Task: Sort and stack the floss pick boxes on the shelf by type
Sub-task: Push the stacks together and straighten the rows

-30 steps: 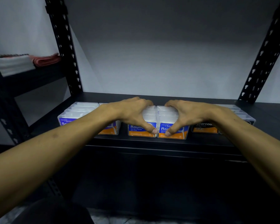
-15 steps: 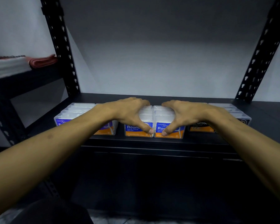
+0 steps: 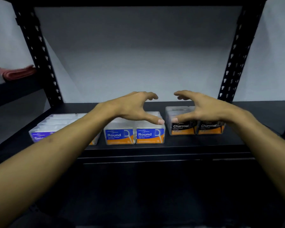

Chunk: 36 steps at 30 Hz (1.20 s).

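Note:
Clear floss pick boxes stand in rows along the front of a black shelf (image 3: pixel 155 148). Two blue-and-orange "Round" boxes (image 3: pixel 119 136) (image 3: pixel 150 135) sit side by side in the middle. To their right stand two black-and-orange "Charcoal" boxes (image 3: pixel 182 128) (image 3: pixel 210 128). At the left a group with purple labels (image 3: pixel 43 134) is partly hidden by my left forearm. My left hand (image 3: pixel 135 106) hovers above the Round boxes, fingers spread and holding nothing. Over the Charcoal boxes, my right hand (image 3: pixel 202 106) is spread the same way, also holding nothing.
Black perforated uprights (image 3: pixel 39 53) (image 3: pixel 235 53) frame the shelf against a grey back wall. A folded red cloth (image 3: pixel 18 73) lies on a neighbouring shelf at the far left. Bare shelf surface stretches behind the boxes.
Both hands have lifted off the two Round boxes they were gripping and opened. The view has shifted, so the Charcoal boxes now show fully.

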Motion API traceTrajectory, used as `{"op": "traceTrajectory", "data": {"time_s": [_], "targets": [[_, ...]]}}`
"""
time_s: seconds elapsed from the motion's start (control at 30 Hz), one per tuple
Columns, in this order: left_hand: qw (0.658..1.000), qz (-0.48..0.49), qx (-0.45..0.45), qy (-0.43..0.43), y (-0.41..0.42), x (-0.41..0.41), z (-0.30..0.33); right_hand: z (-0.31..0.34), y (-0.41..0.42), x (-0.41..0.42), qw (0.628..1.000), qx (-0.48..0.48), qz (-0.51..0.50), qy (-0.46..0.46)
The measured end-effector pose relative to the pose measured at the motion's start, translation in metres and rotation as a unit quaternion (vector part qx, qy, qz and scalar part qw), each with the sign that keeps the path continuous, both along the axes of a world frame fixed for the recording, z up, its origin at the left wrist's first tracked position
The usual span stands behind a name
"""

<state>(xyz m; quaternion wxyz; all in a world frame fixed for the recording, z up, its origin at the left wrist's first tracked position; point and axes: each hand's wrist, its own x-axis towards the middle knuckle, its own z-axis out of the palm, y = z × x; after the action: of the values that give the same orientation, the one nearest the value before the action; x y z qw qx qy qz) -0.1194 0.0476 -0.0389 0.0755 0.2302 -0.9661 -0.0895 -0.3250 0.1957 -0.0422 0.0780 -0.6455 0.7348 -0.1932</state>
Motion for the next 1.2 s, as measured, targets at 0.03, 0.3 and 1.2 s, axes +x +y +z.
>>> {"op": "traceTrajectory", "data": {"time_s": [0.03,0.3,1.2], "targets": [[1.000,-0.011,-0.006,0.003,0.004,-0.011,-0.001,-0.001,0.005,-0.010,1.000,0.008,-0.016,0.005],[0.998,-0.042,-0.011,-0.036,0.026,-0.086,-0.010,-0.018,0.029,-0.073,0.990,0.090,-0.077,0.080],[0.991,0.004,0.018,-0.129,0.025,-0.134,-0.024,-0.034,0.008,-0.110,0.992,0.109,-0.046,-0.030]]}}
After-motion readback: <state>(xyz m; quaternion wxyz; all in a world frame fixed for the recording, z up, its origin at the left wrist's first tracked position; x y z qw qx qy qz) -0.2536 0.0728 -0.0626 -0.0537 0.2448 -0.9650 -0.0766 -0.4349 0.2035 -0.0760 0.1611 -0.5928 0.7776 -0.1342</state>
